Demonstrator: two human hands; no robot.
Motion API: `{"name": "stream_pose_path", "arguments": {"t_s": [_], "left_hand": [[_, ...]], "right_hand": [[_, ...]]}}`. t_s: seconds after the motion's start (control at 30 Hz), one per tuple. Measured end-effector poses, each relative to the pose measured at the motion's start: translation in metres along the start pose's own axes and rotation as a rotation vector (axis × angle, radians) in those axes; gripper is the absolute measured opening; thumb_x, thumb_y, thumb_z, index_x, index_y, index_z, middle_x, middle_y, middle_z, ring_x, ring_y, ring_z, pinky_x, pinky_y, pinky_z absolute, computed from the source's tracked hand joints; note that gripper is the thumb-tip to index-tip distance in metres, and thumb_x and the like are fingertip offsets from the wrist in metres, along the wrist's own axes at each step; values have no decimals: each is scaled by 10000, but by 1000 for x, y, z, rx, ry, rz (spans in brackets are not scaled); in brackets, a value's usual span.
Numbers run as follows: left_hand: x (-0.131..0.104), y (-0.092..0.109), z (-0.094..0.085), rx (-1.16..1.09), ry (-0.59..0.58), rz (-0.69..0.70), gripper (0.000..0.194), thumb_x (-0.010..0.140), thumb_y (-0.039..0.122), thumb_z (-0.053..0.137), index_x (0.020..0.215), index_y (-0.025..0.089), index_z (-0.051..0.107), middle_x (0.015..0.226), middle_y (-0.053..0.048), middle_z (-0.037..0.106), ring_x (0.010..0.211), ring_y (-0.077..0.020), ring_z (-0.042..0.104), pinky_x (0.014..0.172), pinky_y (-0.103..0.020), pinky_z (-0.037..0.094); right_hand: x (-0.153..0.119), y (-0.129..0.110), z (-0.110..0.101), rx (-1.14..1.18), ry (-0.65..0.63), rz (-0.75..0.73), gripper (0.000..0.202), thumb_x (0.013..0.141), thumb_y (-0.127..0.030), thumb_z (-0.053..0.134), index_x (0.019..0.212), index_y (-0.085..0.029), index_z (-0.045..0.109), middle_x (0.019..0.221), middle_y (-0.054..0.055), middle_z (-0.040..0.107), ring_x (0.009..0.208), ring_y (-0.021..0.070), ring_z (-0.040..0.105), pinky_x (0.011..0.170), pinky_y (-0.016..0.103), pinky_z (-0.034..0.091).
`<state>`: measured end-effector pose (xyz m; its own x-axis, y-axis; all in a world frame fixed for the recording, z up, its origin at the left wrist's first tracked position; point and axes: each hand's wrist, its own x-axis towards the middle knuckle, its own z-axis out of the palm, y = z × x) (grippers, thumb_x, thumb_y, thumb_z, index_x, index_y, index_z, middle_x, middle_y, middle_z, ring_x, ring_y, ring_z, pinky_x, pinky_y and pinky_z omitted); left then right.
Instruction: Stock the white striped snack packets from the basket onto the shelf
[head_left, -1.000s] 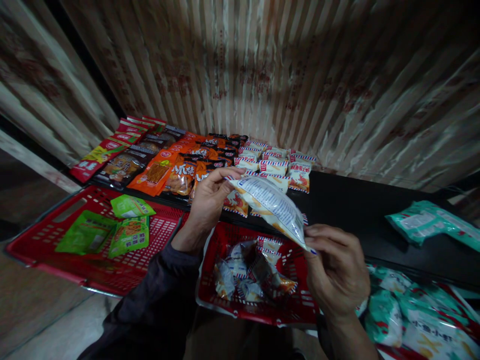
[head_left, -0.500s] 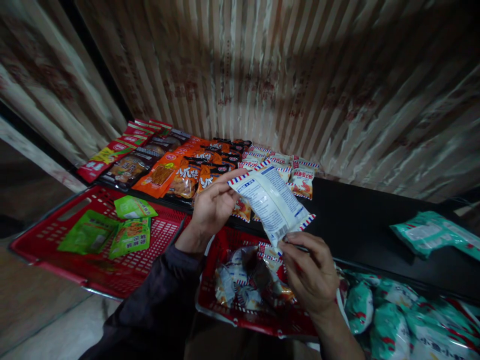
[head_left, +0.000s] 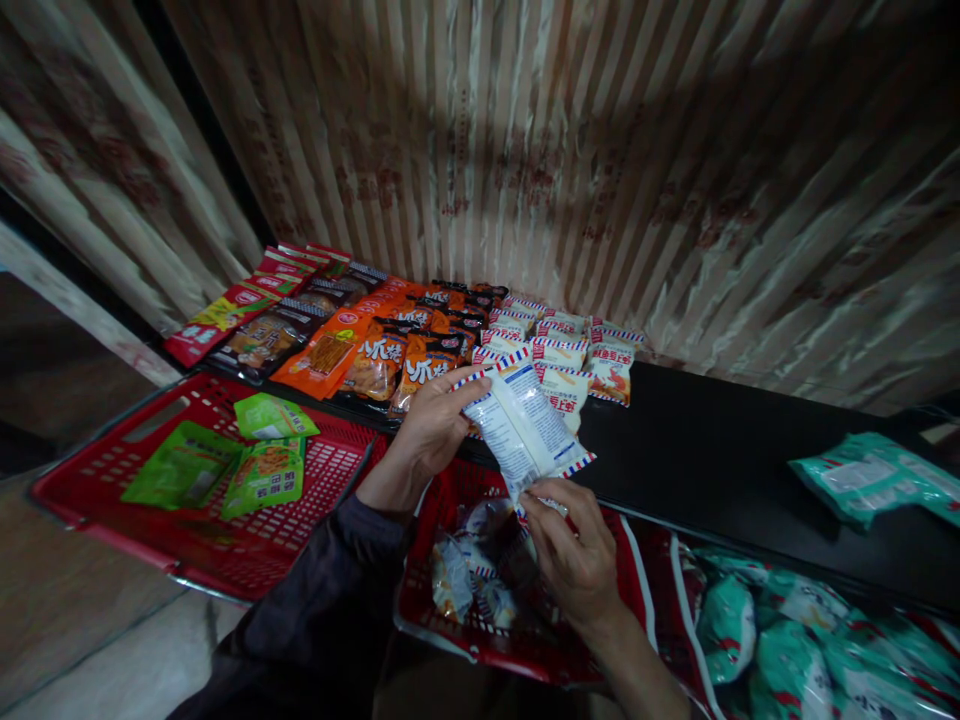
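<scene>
I'm holding the white snack packet [head_left: 529,420] pinched at both ends: left hand [head_left: 435,430] on the far corner, right hand [head_left: 577,545] on the near corner, red shopping basket [head_left: 517,660] below.

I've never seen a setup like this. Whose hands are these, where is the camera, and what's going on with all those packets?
There is no machine: these are a person's bare hands, seen from a camera worn on their head. The left hand and right hand hold a white bag, its text-covered side showing. On the black surface lie red packets, dark packets, orange packets and white packets, with teal packaging farther right. The red basket at the left contains green packets. Another basket, below the hands, contains shiny packets, partly in shadow. Teal packets are piled at the lower right.
</scene>
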<state>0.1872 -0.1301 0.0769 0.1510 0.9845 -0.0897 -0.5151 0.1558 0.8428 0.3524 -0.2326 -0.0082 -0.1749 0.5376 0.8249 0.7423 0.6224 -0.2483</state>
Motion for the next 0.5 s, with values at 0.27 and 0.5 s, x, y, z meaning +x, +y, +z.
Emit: {"name": "stream_pose_path", "arguments": {"t_s": [0.27, 0.5], "left_hand": [[7, -2, -9, -35, 37, 1, 210, 587, 195, 825, 761, 127, 729, 725, -32, 739, 627, -128, 641, 642, -239, 501], [6, -2, -7, -42, 61, 4, 179, 618, 164, 797, 777, 126, 723, 754, -26, 743, 667, -127, 660, 698, -245, 520]], "right_hand": [[0, 3, -5, 36, 122, 113, 294, 847, -77, 607, 1078, -257, 637, 973, 57, 639, 905, 214, 633, 768, 396, 548], [8, 10, -9, 525, 320, 888, 307, 824, -393, 692, 1053, -229, 571, 856, -2, 602, 749, 149, 607, 675, 283, 512]]}}
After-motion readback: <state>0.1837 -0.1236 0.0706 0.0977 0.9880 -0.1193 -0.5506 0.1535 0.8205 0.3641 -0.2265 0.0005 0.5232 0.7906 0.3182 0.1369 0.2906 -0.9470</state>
